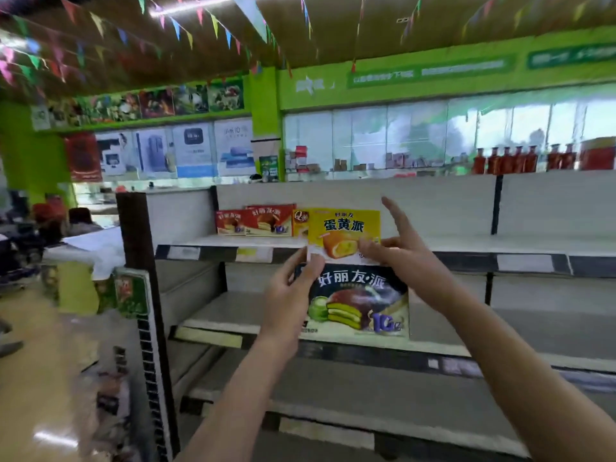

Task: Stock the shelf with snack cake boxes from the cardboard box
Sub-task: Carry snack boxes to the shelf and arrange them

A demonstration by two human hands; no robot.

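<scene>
Both hands hold a yellow snack cake box [343,233] at the front edge of the upper shelf [500,245], just right of two red boxes [256,221]. The left hand [286,295] pinches its lower left corner. The right hand [400,248] grips the lower right corner, with the index finger straight up. A dark box [360,301] stands on the shelf below.

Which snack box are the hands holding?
The yellow box, pinched at its bottom corners by the left hand and right hand. The red boxes and dark box stand untouched.
</scene>
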